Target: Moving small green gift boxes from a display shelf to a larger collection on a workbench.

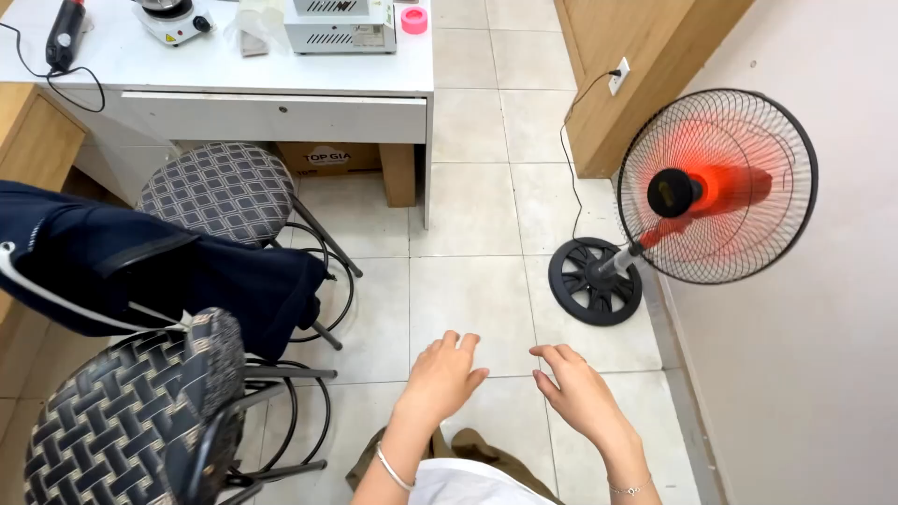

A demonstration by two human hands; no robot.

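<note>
Nearby, the fan (717, 185) tilts, facing left toward empty hands (441, 377).

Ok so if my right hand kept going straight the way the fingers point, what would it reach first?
Probably bare floor tiles. The right hand is open and empty, fingers pointing up and left in the picture. The fan's round base sits just right of that line, though depth is hard to judge.

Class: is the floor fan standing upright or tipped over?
Upright: the fan stands on its round base on the tiled floor.
</note>
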